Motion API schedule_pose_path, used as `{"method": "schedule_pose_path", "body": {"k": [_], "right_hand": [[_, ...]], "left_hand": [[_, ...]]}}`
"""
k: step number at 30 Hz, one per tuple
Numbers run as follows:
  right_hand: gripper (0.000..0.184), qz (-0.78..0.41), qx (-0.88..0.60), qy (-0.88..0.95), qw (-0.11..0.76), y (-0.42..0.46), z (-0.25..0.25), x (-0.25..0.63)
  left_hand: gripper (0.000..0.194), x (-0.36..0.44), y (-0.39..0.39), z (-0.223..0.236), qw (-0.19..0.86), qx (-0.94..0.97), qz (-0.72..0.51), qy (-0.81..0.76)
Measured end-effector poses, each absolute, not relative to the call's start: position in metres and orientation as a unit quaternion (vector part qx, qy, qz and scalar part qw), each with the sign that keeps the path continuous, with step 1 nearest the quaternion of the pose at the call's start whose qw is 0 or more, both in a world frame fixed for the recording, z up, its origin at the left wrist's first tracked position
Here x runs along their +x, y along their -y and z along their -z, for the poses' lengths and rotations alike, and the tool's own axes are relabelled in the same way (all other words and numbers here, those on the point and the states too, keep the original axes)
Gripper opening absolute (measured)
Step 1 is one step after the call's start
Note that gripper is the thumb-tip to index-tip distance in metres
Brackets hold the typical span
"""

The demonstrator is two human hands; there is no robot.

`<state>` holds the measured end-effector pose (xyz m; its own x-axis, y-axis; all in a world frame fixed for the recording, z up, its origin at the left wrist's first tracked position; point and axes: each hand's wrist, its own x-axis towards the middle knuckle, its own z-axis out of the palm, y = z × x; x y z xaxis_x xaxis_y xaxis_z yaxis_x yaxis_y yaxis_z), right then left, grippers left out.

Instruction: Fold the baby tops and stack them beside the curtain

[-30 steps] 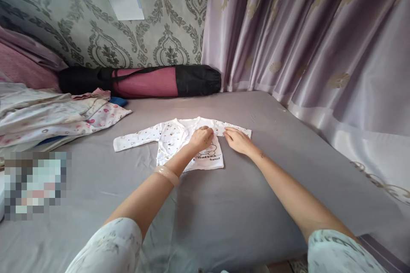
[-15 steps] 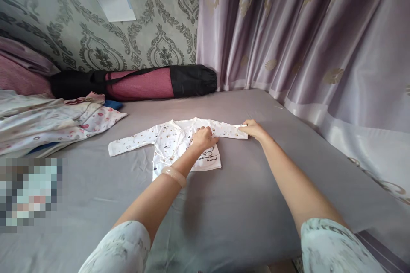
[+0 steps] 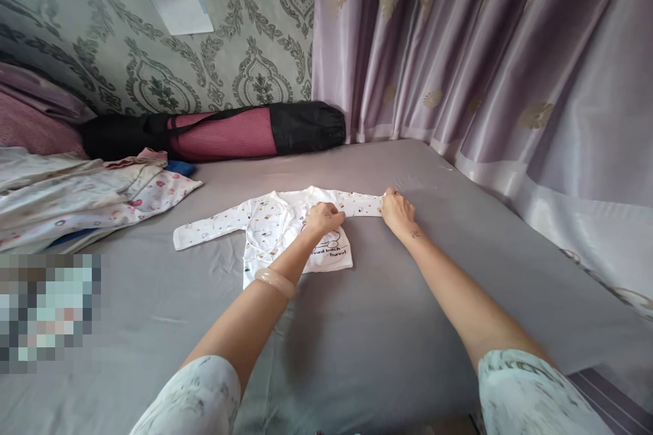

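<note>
Grey wall (image 3: 224,58) with dark damask pattern, shiny lilac curtain (image 3: 459,61) with gold motifs, grey-sheeted bed (image 3: 388,326)

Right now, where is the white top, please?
In the head view, the white top lies just left of centre on the grey sheet, with the left hand on its front and the right hand at the end of one sleeve.

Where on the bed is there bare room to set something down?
Bare sheet shows between shirt and bag, between right hand and curtain, and nearer, between the arms. It is crowded at far left, with heaped clothes, and at the left hand.
</note>
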<state>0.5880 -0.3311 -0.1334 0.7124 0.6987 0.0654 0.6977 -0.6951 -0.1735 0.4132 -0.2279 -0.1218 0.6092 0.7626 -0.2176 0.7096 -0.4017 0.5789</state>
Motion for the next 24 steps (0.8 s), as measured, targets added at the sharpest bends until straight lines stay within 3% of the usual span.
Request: {"method": "schedule_pose_path", "body": {"k": [2,6,9,17,24], "right_hand": [[0.037,-0.017,-0.926,0.367,0.090,0.330,0.131,0.587],[0.032,-0.066,-0.935,0.319,0.142,0.327,0.131,0.600],[0.023,-0.094,-0.929,0.301,0.196,0.325,0.135,0.614],[0.015,-0.258,-0.734,0.197,0.597,0.330,0.127,0.621],[0.011,-0.357,-0.591,0.127,0.712,0.322,0.093,0.597]], "left_hand": [[0.026,0.413,0.220,0.126,0.309,0.850,-0.054,-0.423],[0.037,0.411,0.201,0.138,0.162,0.911,-0.127,-0.356],[0.043,0.409,0.191,0.147,0.127,0.942,-0.109,-0.292],[0.066,0.409,0.188,0.156,0.133,0.947,-0.018,-0.293],[0.085,0.412,0.182,0.144,0.149,0.946,0.038,-0.285]]}}
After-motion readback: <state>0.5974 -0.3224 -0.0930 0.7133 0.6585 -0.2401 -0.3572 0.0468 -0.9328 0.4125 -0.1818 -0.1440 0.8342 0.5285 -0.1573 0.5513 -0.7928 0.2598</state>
